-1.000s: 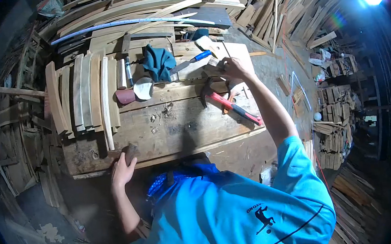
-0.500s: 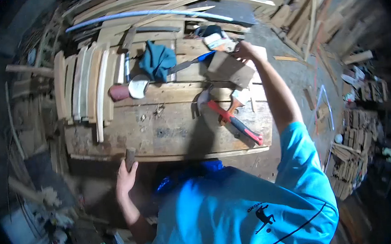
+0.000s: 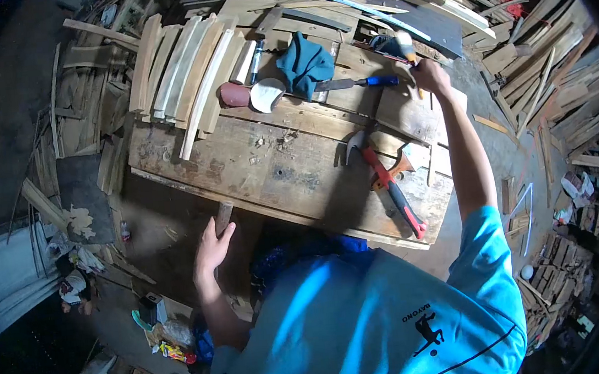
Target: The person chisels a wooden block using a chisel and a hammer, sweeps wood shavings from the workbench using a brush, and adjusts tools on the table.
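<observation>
Gripping is being done by both hands, each closed on a thing of its own. A flat brush [image 3: 407, 46] is held in the right hand [image 3: 430, 76] by its handle, apparently so that the pale bristles are left free, pointed away from the body; whether it touches the bench cannot be told. A short wooden stick [image 3: 224, 214] is clasped upright in the left hand [image 3: 213, 247], just off the near edge of the workbench [image 3: 233, 161], its top left bare above the thumb, perhaps because a grip low on it is steadier.

Just below the right hand, a flat board [image 3: 405, 112] is laid on the bench. To that hand's left, a blue-handled chisel [image 3: 378, 80] is set with its handle toward the hand, which seems to put the blade on the far side of the grip. Nearer the body, a claw hammer [image 3: 393, 187] is laid with its grip turned toward the person, likely for easy reach. Farther left of the right hand, a teal cloth [image 3: 305, 65] is bunched. Beyond the left hand, wooden strips [image 3: 186, 72] are ranked side by side, probably so that each can be taken singly.
</observation>
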### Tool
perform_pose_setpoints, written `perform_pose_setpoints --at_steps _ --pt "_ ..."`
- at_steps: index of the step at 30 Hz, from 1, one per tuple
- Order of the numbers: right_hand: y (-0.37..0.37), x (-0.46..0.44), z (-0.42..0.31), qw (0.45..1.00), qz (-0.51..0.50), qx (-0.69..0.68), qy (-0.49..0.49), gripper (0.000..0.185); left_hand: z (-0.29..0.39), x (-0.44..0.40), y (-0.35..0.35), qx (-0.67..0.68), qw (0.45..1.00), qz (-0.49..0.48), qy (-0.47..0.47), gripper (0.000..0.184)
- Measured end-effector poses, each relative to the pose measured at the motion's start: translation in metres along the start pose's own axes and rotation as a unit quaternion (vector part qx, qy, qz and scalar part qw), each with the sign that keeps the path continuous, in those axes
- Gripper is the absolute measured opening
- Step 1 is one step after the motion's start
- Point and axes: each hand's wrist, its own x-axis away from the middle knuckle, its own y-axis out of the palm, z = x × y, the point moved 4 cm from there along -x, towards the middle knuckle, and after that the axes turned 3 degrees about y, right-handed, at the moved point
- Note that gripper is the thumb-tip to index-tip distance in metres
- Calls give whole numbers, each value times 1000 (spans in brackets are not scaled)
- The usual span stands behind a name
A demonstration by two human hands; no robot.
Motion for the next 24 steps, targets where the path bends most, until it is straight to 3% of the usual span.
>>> perform_pose_setpoints --at_steps 2,4,6,7,8,9,10,11,12,13,14,15,16,17,21,22,24 --pt "-26 15 7 979 162 -90 -80 36 -3 -5 -6 4 1000 8 4 93" --pt "-68 67 -15 954 165 -241 -73 37 -4 -11 -17 0 1000 14 8 93" --pt "-82 118 -44 934 118 -316 -118 42 -8 -21 -28 -9 1000 13 14 93" --pt "-68 130 -43 947 60 -299 -104 35 -17 -32 -32 -7 1000 2 12 93" --pt "-67 157 -60 989 50 -103 -89 24 -23 -42 -36 -23 999 4 30 93" --pt "-47 173 -69 964 -44 -208 -159 20 -29 -52 -40 -38 998 7 49 92" --pt "-25 189 -75 979 -28 -175 -105 20 -27 -56 -48 -70 995 15 68 92" --pt "-17 209 -96 940 -142 -291 -107 19 -24 -59 -55 -60 995 19 79 91" --pt "-8 233 -115 931 -128 -323 -110 18 -6 -55 -68 -53 996 -9 73 90" --pt "0 255 -130 930 -178 -308 -91 18 -5 -61 -74 -41 996 -24 80 90" --pt "38 264 -126 884 -213 -382 -164 19 -11 -68 -80 -29 995 -37 85 90" --pt "61 280 -129 852 -278 -414 -157 21 -29 -83 -78 -38 994 -22 98 90" --pt "77 293 -141 908 -264 -260 -196 24 -34 -87 -81 -37 994 -30 98 90" --pt "64 311 -175 904 -334 -223 -146 21 -36 -91 -85 -37 994 -38 99 90" --pt "77 290 -211 946 -276 -16 -167 26 -50 -108 -89 -47 989 -66 120 91" --pt "64 283 -221 951 -225 7 -211 24 -50 -107 -91 -56 989 -67 120 91" --pt "49 266 -233 965 -174 59 -186 24 -49 -107 -96 -72 988 -65 120 91"
